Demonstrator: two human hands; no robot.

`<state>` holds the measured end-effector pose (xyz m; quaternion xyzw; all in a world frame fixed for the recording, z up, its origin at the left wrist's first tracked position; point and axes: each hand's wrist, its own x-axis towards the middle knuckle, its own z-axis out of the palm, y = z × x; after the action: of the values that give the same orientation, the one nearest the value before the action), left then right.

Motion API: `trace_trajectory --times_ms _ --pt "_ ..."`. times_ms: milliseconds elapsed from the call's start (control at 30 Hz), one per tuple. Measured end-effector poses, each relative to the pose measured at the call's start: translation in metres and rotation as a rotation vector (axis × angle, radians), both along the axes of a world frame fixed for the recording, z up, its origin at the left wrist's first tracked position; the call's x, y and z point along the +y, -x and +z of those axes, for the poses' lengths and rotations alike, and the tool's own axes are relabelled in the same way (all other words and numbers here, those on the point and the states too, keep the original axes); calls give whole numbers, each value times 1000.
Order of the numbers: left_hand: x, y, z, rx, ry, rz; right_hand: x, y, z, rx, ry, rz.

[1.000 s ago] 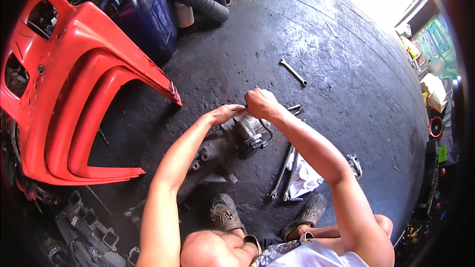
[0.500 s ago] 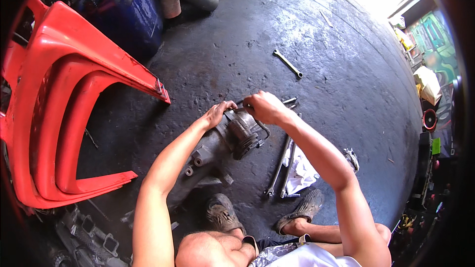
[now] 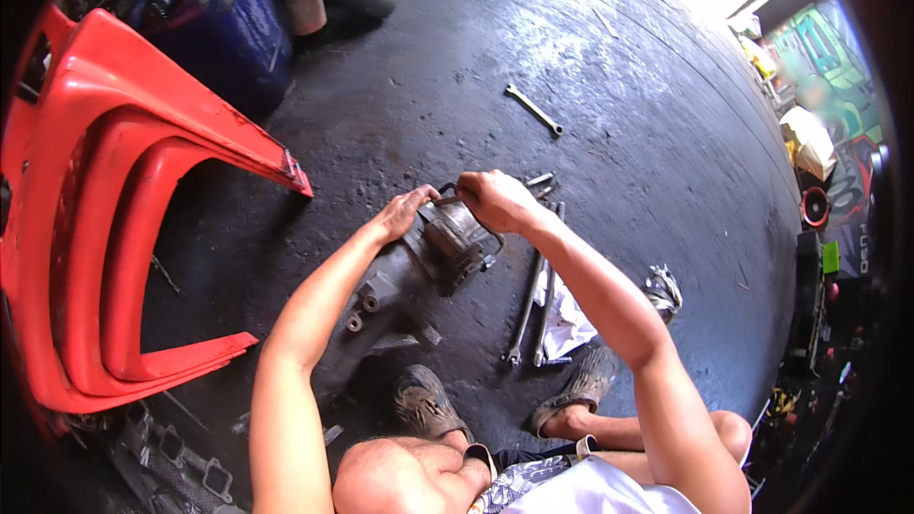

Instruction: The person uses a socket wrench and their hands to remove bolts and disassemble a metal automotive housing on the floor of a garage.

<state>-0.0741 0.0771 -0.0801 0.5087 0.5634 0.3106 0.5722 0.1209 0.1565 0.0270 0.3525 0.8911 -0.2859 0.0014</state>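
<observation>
A greasy grey metal engine part with a round, cylinder-like body stands on the dark floor in front of me, joined to a larger casting at its near left. My left hand grips its far left edge, fingers bent over the top and their tips partly hidden. Beside it, my right hand is closed like a fist above the part's far right side. What lies inside that fist is hidden; a short dark bar shows between the two hands. A thin curved pipe runs down below my right hand.
A combination wrench lies farther out on the floor. Two long metal rods and white cloth or paper lie right of the part. Stacked red plastic chairs and a blue container stand left; metal parts lie near left.
The whole view has shifted slightly, so the floor and the things on it sit farther left. Both hands stay at the engine part, with little visible movement against it.
</observation>
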Motion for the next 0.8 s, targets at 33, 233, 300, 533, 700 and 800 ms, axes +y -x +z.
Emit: trace_trajectory --times_ms 33,233,300,533,700,800 --pt "-4 -1 1 5 48 6 0 -2 5 4 44 24" --pt "-4 -2 4 169 -101 -16 14 -81 -2 68 190 -459" --pt "-5 -5 6 229 -161 45 -2 -123 -26 -65 149 -529" --pt "-4 -3 0 179 -206 17 -33 -81 -14 513 35 -592" --pt "-5 4 7 211 -185 28 -21 3 21 325 -412 -71" --pt "-4 -3 18 228 -118 7 -13 -3 17 60 -5 -55"
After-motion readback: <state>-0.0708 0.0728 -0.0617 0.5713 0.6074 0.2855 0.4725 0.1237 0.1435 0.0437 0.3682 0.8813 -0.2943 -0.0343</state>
